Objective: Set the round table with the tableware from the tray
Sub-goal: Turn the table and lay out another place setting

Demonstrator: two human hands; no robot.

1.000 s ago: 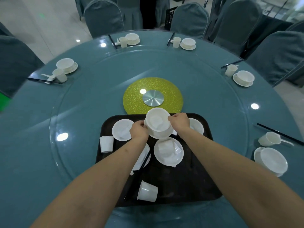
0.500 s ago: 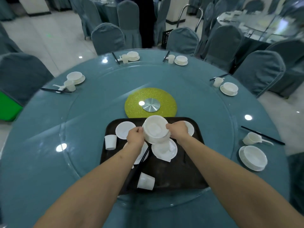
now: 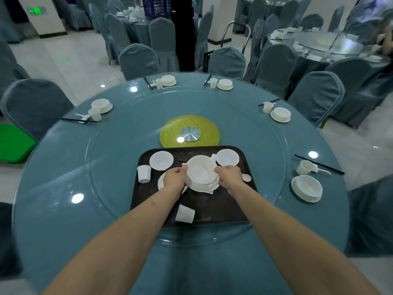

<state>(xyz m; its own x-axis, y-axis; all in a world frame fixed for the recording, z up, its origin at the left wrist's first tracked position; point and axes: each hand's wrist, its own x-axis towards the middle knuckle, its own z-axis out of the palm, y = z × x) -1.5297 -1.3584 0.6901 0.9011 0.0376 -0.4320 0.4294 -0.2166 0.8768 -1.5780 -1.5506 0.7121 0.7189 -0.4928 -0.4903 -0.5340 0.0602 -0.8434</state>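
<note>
A dark tray (image 3: 214, 206) lies on the glass turntable of the round blue table (image 3: 63, 188). Over its middle I hold a stack of white bowls (image 3: 201, 172). My left hand (image 3: 175, 177) grips the stack's left rim and my right hand (image 3: 228, 175) grips its right rim. Under the stack sits a white plate (image 3: 209, 188). Two more plates (image 3: 161, 160) (image 3: 227, 157) lie at the tray's back. One cup (image 3: 144, 173) stands at the left, another cup (image 3: 185, 213) lies near the front edge. Another plate is partly hidden under my left hand.
Several place settings of bowl, cup and chopsticks ring the table, the nearest at right (image 3: 307, 188). A yellow disc with a metal hub (image 3: 190, 133) marks the centre. Blue-covered chairs (image 3: 138, 60) surround the table. Another set table (image 3: 327, 43) stands at the back right.
The bowl stack has come down closer to the plate beneath it, with both hands still on its rims. The view has tilted up and shows more of the room.
</note>
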